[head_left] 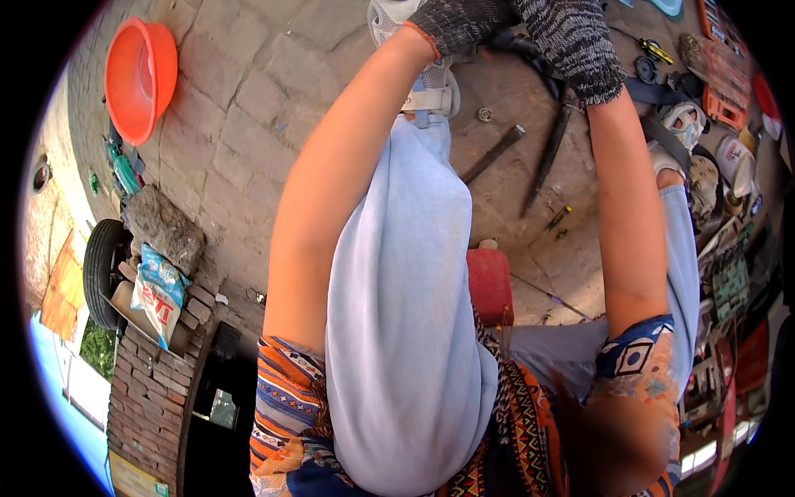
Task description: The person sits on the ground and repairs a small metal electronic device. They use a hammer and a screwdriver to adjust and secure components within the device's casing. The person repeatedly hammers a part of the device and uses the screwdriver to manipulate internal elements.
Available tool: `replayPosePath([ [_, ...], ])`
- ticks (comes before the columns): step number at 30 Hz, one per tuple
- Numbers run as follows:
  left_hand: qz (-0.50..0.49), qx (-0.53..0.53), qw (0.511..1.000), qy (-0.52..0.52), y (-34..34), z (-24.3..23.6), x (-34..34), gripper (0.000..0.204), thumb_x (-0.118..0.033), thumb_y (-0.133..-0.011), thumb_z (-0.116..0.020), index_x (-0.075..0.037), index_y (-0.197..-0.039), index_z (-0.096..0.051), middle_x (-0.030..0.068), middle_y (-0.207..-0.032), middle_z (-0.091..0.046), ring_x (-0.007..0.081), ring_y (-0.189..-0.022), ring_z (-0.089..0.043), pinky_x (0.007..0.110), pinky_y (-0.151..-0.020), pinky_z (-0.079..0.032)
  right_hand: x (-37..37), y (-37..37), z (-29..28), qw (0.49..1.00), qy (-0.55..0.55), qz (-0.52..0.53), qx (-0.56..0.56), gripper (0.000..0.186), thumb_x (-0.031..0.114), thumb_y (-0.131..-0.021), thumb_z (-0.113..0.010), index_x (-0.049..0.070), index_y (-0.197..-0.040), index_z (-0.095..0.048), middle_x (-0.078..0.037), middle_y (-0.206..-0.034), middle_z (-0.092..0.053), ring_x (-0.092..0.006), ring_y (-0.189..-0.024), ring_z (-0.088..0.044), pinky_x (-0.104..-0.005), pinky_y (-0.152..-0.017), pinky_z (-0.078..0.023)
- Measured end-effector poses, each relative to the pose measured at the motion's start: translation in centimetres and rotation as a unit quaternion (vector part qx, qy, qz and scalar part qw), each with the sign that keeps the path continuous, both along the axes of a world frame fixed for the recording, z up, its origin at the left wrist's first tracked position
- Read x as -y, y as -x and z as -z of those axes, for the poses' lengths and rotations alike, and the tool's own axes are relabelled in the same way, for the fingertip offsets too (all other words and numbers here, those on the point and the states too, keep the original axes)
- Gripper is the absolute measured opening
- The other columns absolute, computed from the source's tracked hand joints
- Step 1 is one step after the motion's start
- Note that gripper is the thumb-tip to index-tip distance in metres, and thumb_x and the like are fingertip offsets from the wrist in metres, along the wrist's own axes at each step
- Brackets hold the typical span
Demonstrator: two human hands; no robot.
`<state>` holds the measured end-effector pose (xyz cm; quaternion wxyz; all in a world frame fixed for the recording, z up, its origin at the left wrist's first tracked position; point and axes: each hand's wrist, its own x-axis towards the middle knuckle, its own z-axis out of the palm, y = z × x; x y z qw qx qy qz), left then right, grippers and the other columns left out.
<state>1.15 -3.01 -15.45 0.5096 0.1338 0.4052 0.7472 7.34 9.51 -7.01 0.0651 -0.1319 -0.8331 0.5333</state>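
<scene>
A curved black part (pixel 530 56) is at the upper edge, on the paved ground between the two hands, and its far end is cut by the border of the view. The left hand (pixel 469 25) and the right hand (pixel 571 45) wear grey knitted gloves, probably for protecting the skin from dirt and hard edges. The fingers pass out of the view, so I cannot tell if either grip is closed, loose, or holding this part. The left hand is just beside the left shoe (pixel 431 93); the arms reach between and past the knees, perhaps because low work is more steady so. Nearer to the body lie a flat metal bar (pixel 495 155) and a longer dark bar (pixel 546 153), likely left there to be within easy reach, with a small round metal piece (pixel 484 114) near. The orange basin (pixel 141 80) stands well apart at the left, maybe for keeping the space by the feet free
</scene>
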Motion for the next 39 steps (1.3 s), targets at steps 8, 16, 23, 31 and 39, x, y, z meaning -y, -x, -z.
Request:
replayPosePath([
  [8,0.037,-0.178,0.973,0.140,1.4,-2.2,-0.7,0.030,-0.013,-0.093,-0.057,-0.008,-0.122,-0.060,-0.0079,-0.073,-0.048,0.0037,-0.063,-0.040,0.022,-0.055,-0.035,-0.2,-16.2,8.7,0.871,-0.016,0.440,0.217,0.039,0.024,-0.081,-0.073,-0.002,-0.107,-0.060,-0.016,-0.098,-0.065,-0.0245,-0.092,-0.062,-0.0356,-0.086,-0.047],
  [16,0.082,-0.196,0.964,0.159,0.1,-1.7,-2.1,0.027,-0.011,-0.093,-0.054,-0.008,-0.119,-0.061,-0.0059,-0.075,-0.051,0.0034,-0.064,-0.040,0.022,-0.056,-0.036,4.0,-23.5,12.9,0.851,-0.192,0.207,0.442,0.044,0.028,-0.078,-0.071,0.001,-0.110,-0.056,-0.021,-0.098,-0.060,-0.0348,-0.095,-0.060,-0.0428,-0.087,-0.046],
  [23,0.047,-0.069,0.983,0.164,0.1,-2.2,-2.6,0.028,-0.008,-0.090,-0.054,-0.006,-0.118,-0.060,0.0042,-0.093,-0.063,0.0130,-0.086,-0.057,0.030,-0.078,-0.049,0.2,-23.7,10.4,0.742,0.516,0.268,0.334,0.028,0.033,-0.089,-0.061,0.007,-0.093,-0.055,-0.004,-0.066,-0.055,-0.0146,-0.046,-0.049,-0.0275,-0.041,-0.040],
  [31,0.075,-0.357,0.893,0.264,0.3,0.2,-1.7,0.027,-0.022,-0.092,-0.056,-0.015,-0.116,-0.065,0.0026,-0.084,-0.063,0.0103,-0.077,-0.056,0.030,-0.074,-0.049,1.1,-19.4,1.4,0.859,0.292,0.312,0.282,0.028,0.037,-0.092,-0.058,0.010,-0.085,-0.053,0.000,-0.057,-0.051,-0.0100,-0.041,-0.045,-0.0245,-0.038,-0.035],
  [39,0.078,-0.315,0.909,0.261,-0.2,-3.2,-1.0,0.028,-0.027,-0.091,-0.054,-0.017,-0.114,-0.065,0.0054,-0.081,-0.064,0.0131,-0.074,-0.058,0.031,-0.071,-0.049,-1.2,-14.1,-4.9,0.830,0.410,0.265,0.271,0.051,0.058,-0.092,-0.047,0.009,-0.088,-0.060,0.002,-0.053,-0.047,-0.0099,-0.038,-0.040,-0.0229,-0.038,-0.031],
])
